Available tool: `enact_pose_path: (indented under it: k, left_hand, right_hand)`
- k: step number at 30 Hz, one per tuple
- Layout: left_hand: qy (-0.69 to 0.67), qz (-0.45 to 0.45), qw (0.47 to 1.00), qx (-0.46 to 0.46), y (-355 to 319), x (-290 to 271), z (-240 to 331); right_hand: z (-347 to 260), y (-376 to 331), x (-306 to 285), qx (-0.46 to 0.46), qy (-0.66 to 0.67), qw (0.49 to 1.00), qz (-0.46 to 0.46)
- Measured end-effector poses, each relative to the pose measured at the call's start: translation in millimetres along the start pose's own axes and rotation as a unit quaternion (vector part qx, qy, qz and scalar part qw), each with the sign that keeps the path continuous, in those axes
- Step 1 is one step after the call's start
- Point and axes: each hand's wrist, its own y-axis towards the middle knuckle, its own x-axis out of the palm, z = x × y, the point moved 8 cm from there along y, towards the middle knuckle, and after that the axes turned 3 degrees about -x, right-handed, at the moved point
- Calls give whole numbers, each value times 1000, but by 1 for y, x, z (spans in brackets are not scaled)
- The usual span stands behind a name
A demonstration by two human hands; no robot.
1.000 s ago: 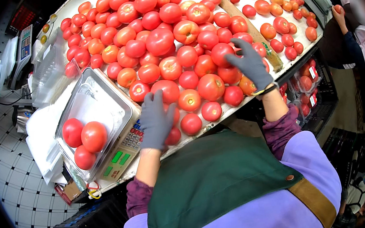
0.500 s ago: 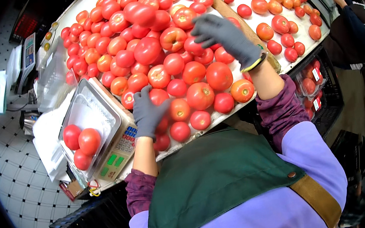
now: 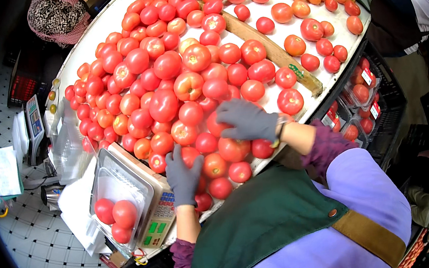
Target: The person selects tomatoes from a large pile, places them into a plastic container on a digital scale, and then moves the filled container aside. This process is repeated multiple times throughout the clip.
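Tomatoes (image 3: pixel 113 215), three of them, sit in a clear tray (image 3: pixel 116 183) on the scale (image 3: pixel 156 222) at near left. Just right, the gloved left hand (image 3: pixel 182 176) lies flat, released, on the desk's (image 3: pixel 287 25) tomato pile (image 3: pixel 177 85). Farther right, the right hand (image 3: pixel 247 120) rests spread over a tomato (image 3: pixel 233 148), grip not clenched.

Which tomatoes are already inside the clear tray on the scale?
The three red tomatoes clustered at the near end of the clear tray; all others lie loose on the white table.
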Motion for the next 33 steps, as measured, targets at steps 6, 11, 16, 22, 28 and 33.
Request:
enact_pose_path:
  k: [6,11,16,22,28,33]
  left_hand:
    - [76,64,972,212,11,-22,70]
    - [117,95,904,400,63,1,175]
    - [205,80,841,494,118,26,183]
    - [189,125,839,496,138,-1,165]
    - [126,122,887,428,169,-10,165]
    - [130,188,906,356,200,-33,165]
  right_hand:
    - [104,-19,-102,163,-108,960,200]
    - [158,-18,-79,324,-27,939,115]
    - [148,-15,-94,279,-51,952,117]
    - [96,24,-102,68,-26,962,263]
    - [71,78,-58,143,-166,975,44]
    - [54,78,-38,154,-269,951,12]
